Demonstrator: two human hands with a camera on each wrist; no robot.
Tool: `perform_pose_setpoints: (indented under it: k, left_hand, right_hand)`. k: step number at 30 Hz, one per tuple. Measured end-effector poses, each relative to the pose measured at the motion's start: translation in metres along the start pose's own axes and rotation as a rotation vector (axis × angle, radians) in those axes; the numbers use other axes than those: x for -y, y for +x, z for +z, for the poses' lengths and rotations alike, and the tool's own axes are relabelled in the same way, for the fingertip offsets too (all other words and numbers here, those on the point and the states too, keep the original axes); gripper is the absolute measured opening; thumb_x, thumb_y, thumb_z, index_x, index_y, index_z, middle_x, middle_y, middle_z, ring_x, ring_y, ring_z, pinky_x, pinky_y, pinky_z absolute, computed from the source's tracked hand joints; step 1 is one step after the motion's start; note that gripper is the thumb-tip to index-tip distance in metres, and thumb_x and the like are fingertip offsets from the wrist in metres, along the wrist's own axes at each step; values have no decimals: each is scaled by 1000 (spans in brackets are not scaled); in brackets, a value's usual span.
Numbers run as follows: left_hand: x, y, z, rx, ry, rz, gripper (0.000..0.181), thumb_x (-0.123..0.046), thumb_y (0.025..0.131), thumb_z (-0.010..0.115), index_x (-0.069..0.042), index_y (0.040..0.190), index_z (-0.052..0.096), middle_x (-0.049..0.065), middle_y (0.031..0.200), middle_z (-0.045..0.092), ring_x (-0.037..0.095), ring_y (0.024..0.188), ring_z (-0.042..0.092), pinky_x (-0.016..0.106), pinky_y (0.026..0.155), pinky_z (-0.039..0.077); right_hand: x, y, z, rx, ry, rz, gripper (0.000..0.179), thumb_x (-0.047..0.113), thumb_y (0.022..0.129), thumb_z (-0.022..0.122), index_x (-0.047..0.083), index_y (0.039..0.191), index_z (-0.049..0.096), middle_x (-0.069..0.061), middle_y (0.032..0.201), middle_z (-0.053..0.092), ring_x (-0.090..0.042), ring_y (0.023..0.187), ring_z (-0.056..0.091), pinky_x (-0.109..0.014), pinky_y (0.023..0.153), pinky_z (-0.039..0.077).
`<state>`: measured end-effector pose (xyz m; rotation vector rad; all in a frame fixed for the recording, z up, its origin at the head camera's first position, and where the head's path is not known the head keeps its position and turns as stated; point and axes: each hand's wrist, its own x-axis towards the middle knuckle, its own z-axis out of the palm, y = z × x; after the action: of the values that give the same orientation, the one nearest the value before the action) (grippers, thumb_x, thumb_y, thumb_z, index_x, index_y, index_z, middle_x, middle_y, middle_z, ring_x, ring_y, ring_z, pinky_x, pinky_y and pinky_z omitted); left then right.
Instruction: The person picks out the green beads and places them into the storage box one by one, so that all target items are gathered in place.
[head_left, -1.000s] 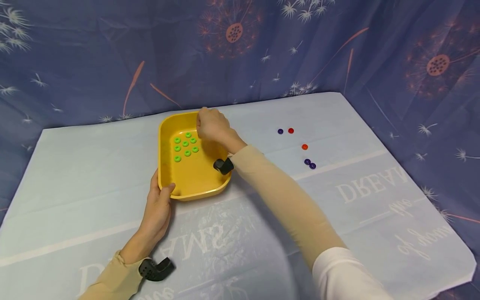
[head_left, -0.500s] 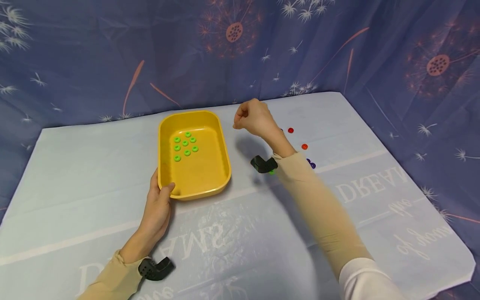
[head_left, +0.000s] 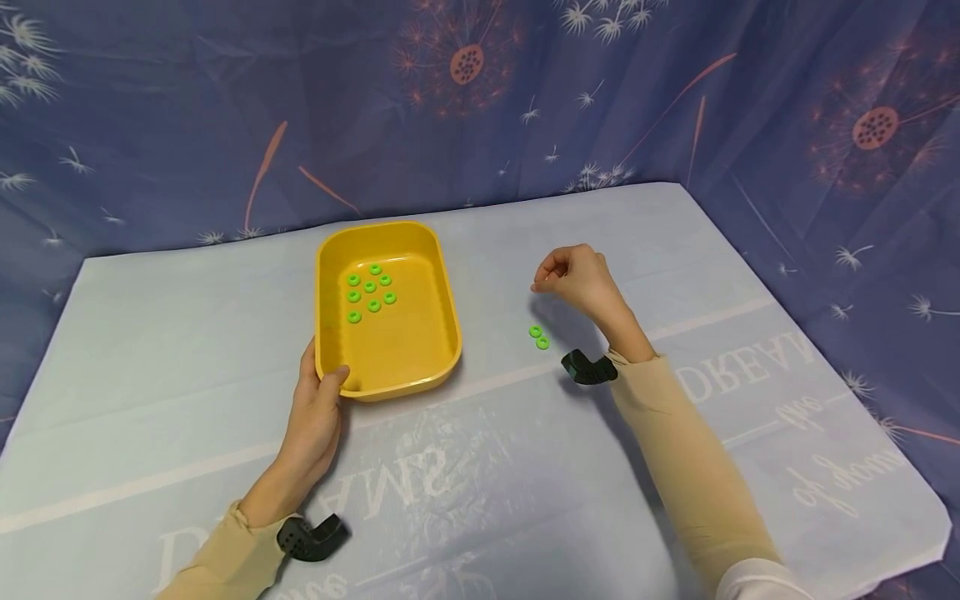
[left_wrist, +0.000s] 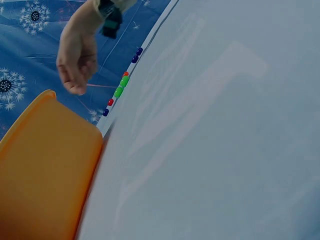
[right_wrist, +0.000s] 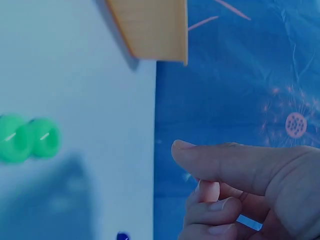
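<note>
A yellow tray holds several green ring-shaped beads on its floor. My left hand grips its near left corner, thumb over the rim and fingers outside. To the right, my right hand hangs in the air above the table, thumb and fingers loosely bent. Nothing shows between its thumb and fingers in the right wrist view. Two green beads lie side by side on the table just below and left of that hand.
Red beads and dark blue beads lie near the green pair; in the head view the right hand and arm hide them. A patterned blue curtain hangs behind the cloth-covered table.
My right hand has left the tray and moved right over the table, then lower and nearer. It now covers the red and blue beads and uncovers the green pair. Left hand and tray stay put.
</note>
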<state>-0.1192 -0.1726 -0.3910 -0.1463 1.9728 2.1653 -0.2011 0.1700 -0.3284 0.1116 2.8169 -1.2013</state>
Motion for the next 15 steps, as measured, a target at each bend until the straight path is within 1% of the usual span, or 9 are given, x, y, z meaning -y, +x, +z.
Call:
perform_pose_setpoints:
  k: [4,7,11,15]
  left_hand:
    - [0,1,1,-1,1,-2,68,-6,102,30,-16,159,-4,-6,165,3,5,148,11,28,121,15]
    - [0,1,2,-11,11,-8,68,-6,101,30,-17,159,-4,-6,165,3,5,148,11,27,121,14]
    - [0,0,2,-28,25,-19,68,-6,101,30,-18,159,-3,-7,165,3,4,147,12,26,121,14]
    - [0,0,3,-26,19,-18,68,-6,101,30,-18,159,-3,-7,165,4,4,147,12,26,121,16]
  right_hand:
    - [-18,-8,-2,3,-6,22,5,11,85,75,6,84,72,-3,73,61,-21,77,51,-33,70,40]
    - [-29,-13,-3,9,-3,35,4,11,84,75,7,84,72,-2,73,61,-21,77,51,-33,71,40]
    - [-40,-16,0,23,12,49,4,10,83,75,7,84,72,-1,71,61,-20,75,52,-32,70,40]
    - [-46,-18,4,29,6,60,7,11,82,76,5,85,72,0,70,60,-19,73,52,-32,70,39]
